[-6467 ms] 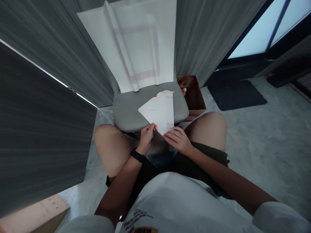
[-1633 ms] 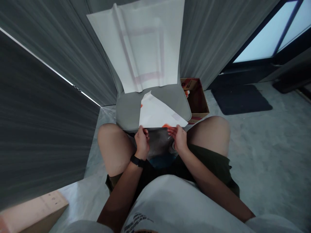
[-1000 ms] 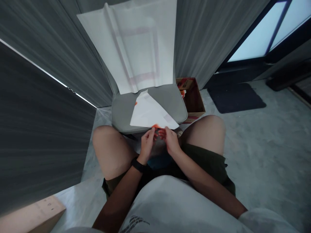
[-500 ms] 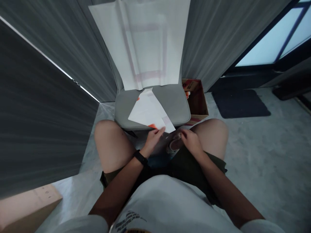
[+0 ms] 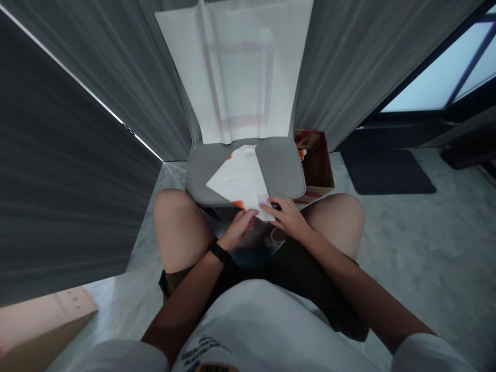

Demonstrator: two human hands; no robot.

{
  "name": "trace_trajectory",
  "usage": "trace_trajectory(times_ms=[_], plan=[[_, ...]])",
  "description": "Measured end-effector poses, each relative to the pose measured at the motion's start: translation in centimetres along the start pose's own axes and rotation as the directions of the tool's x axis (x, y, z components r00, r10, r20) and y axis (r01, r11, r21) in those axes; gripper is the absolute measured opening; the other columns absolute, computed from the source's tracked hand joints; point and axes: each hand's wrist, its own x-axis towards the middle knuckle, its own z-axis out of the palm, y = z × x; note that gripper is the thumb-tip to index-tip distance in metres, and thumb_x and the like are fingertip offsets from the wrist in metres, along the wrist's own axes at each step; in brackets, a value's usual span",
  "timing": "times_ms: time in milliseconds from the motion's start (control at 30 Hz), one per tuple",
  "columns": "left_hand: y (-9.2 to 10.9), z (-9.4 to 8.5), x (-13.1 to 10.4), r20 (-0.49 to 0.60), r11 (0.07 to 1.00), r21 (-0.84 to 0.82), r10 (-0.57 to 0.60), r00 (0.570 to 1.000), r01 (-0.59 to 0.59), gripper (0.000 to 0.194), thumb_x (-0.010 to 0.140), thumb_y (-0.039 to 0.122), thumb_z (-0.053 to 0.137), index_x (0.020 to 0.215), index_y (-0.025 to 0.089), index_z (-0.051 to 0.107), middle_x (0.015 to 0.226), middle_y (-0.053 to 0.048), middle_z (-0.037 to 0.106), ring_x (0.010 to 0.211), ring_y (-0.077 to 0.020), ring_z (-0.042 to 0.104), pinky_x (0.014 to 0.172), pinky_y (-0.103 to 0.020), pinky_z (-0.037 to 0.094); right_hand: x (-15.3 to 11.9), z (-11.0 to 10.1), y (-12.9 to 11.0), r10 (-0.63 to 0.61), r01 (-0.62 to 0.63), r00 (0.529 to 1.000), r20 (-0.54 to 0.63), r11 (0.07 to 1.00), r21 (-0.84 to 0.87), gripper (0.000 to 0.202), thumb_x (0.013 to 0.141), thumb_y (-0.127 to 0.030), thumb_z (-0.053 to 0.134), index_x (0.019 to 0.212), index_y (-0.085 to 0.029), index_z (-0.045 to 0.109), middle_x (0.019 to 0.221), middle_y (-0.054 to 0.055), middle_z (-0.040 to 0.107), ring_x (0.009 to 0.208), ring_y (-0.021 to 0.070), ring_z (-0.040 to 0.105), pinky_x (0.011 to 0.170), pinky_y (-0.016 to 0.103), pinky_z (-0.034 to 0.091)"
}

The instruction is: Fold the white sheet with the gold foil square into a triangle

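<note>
A folded white paper (image 5: 241, 178) with orange-red patches lies on the grey chair seat (image 5: 284, 173), its near corner sticking out over the front edge. My left hand (image 5: 242, 226) pinches that paper at its near end, thumb on top. From the other side, my right hand (image 5: 287, 214) has its fingers on the near right corner, and its thumb and fingers close around the edge. Behind, a large white sheet (image 5: 248, 77) with faint pinkish bands leans against the chair's backrest.
An open cardboard box (image 5: 318, 163) stands on the floor right of the chair, with something orange and white inside. Farther right lies a dark mat (image 5: 387, 171). A light brown box (image 5: 46, 323) sits at the lower left. Grey curtains (image 5: 96, 46) hang around the chair.
My right hand has moved left and up from beside my thigh onto the paper's corner. The paper has turned slightly, and its right side is folded differently. My left hand keeps its pinch.
</note>
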Motion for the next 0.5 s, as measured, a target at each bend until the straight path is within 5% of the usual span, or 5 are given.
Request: trace_trajectory(times_ms=[267,500], plan=[[-0.5,0.0,0.7,-0.101,0.996,-0.032,0.076,0.992,-0.08,0.041,0.063,0.046,0.091,0.075,0.016,0.065,0.063,0.003,0.059,0.056,-0.0075,0.048,0.052,-0.021,0.033,0.8,0.8,0.8,0.054,-0.018,0.982,-0.183,0.98,0.197,0.022,0.099,-0.03,0.068,0.117,-0.033,0.081,0.136,0.009,0.063,0.123,0.0284,0.059,0.103,0.049,0.052],[-0.2,-1.0,1.2,-0.143,0.988,-0.062,0.128,0.981,-0.138,0.061,0.058,0.064,0.094,0.083,0.012,0.073,0.073,-0.002,0.07,0.06,-0.0099,0.055,0.053,-0.022,0.041,0.5,0.4,0.3,-0.069,0.077,0.997,-0.045,0.976,0.205,0.043,0.098,-0.024,0.068,0.14,-0.034,0.07,0.153,0.01,0.058,0.142,0.0292,0.052,0.114,0.052,0.049]])
